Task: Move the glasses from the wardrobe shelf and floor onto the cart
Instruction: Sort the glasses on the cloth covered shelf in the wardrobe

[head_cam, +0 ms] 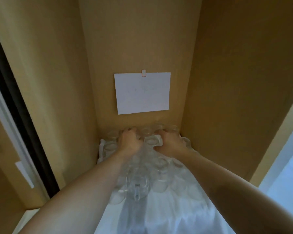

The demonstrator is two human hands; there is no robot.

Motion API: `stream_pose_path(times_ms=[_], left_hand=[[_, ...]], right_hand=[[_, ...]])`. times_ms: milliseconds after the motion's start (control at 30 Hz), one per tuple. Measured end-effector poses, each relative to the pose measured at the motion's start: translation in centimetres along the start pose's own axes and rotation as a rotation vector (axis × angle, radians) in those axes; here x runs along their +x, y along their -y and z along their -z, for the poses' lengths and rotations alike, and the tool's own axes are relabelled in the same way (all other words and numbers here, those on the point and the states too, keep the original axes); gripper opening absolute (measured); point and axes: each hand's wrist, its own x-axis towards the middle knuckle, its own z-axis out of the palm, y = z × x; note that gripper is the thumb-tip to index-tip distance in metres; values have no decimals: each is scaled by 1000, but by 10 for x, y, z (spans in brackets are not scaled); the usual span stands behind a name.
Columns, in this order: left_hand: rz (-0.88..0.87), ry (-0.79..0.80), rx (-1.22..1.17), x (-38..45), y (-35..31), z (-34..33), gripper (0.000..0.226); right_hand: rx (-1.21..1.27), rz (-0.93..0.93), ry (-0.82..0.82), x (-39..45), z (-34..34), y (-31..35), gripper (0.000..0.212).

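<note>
Several clear drinking glasses [161, 168] stand packed together on a white cloth [172, 213] that covers the wardrobe shelf. Both my arms reach deep into the wardrobe. My left hand [129, 141] is curled over glasses in the back rows, left of centre. My right hand [169, 142] is curled round a glass [153, 141] at the back, right of centre. A clear glass mug with a handle [137, 188] stands nearer to me, between my forearms. The fingertips are hidden among the glasses.
Tan wooden walls close in the shelf on the left, back and right. A white sheet of paper [142, 92] is clipped to the back wall above the glasses. A dark door edge [19, 115] runs down the left. Bright floor or fabric shows at the lower right.
</note>
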Motion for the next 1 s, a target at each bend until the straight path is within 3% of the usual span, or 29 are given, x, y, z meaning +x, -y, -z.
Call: stream_pose_path(times_ms=[367,867,1000], left_hand=[[209,21,70,87,59,-2,44],[473,206,64,156,125,-40,75],[492,246,51,167,135,-51,83]], right_hand=[[105,119,131,135,-27,-1,73],[133,221,415,243,-97,33,52],[12,285,544,255,-112,41,62]])
